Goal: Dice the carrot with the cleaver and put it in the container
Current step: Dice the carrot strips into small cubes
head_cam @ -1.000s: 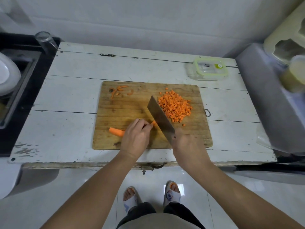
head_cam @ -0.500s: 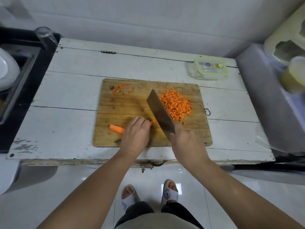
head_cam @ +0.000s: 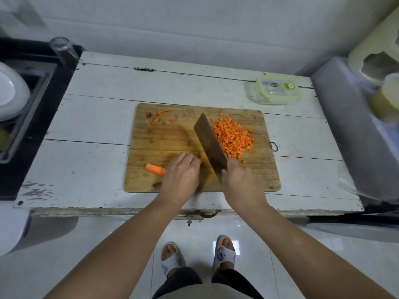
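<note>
A carrot piece (head_cam: 155, 169) lies on the wooden cutting board (head_cam: 164, 137), its left end showing and the rest under my left hand (head_cam: 182, 178), whose curled fingers hold it down. My right hand (head_cam: 239, 180) grips the handle of the dark cleaver (head_cam: 210, 141); the blade stands just right of my left fingertips, at the carrot's right end. A heap of diced carrot (head_cam: 234, 137) sits on the board to the right of the blade. The clear container (head_cam: 278, 89) with a green-rimmed lid stands at the table's back right, lid on.
Carrot peel scraps (head_cam: 158, 116) lie at the board's back left corner. The white wooden table (head_cam: 97, 126) has a black sink counter (head_cam: 32, 117) on its left with a glass (head_cam: 62, 48), and a grey appliance (head_cam: 356, 134) on its right.
The cleaver has lifted and come down again by the carrot's right end. The camera view shifted slightly; my left hand stays on the carrot.
</note>
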A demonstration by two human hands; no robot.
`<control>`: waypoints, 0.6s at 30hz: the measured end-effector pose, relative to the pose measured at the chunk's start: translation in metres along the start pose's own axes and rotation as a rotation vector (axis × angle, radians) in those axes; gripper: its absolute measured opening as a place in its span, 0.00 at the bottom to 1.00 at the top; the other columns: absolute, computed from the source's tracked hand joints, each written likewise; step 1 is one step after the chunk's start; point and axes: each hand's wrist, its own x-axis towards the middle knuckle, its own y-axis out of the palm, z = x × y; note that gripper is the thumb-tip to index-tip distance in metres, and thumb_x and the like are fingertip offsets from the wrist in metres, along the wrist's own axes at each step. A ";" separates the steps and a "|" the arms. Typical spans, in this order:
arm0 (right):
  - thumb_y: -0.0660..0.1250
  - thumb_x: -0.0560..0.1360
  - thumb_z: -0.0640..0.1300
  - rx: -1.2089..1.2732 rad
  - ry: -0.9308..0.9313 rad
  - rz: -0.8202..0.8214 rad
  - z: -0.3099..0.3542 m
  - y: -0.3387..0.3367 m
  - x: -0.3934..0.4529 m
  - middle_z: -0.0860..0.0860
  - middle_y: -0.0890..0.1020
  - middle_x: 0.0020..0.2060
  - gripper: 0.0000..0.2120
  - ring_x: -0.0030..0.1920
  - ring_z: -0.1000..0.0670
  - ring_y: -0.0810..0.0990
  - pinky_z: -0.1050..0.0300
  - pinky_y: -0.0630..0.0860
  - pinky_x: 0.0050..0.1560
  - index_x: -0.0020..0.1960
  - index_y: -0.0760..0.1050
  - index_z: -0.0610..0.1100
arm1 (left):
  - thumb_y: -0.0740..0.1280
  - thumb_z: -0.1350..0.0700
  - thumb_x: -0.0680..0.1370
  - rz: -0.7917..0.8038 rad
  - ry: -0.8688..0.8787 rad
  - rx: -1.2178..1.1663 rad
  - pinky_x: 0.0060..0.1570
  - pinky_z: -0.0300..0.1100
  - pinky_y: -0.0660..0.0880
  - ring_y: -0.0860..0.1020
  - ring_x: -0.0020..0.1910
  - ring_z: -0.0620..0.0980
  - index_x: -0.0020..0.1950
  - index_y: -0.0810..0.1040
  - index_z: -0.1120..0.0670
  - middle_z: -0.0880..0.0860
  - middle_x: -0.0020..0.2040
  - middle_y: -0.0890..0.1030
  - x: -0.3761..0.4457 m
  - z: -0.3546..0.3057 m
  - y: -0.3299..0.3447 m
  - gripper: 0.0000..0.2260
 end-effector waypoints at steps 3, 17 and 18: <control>0.58 0.83 0.46 0.004 -0.025 -0.011 -0.008 -0.004 -0.012 0.47 0.78 0.37 0.04 0.37 0.42 0.78 0.50 0.73 0.35 0.55 0.68 0.46 | 0.68 0.63 0.78 0.043 0.025 -0.012 0.51 0.50 0.79 0.79 0.48 0.55 0.54 0.84 0.58 0.55 0.49 0.84 0.000 0.003 -0.007 0.07; 0.60 0.78 0.35 -0.168 0.012 0.110 0.015 0.008 -0.016 0.46 0.79 0.37 0.08 0.33 0.44 0.73 0.52 0.70 0.33 0.51 0.65 0.45 | 0.71 0.62 0.78 -0.040 -0.076 -0.012 0.44 0.52 0.74 0.76 0.47 0.56 0.49 0.85 0.55 0.52 0.45 0.82 -0.011 0.019 -0.003 0.04; 0.60 0.79 0.35 -0.151 0.013 0.103 0.018 0.009 -0.009 0.47 0.78 0.36 0.07 0.34 0.44 0.75 0.52 0.72 0.32 0.53 0.66 0.45 | 0.70 0.62 0.77 -0.046 -0.073 -0.008 0.44 0.52 0.73 0.76 0.48 0.56 0.48 0.85 0.55 0.52 0.45 0.82 -0.011 0.020 -0.002 0.04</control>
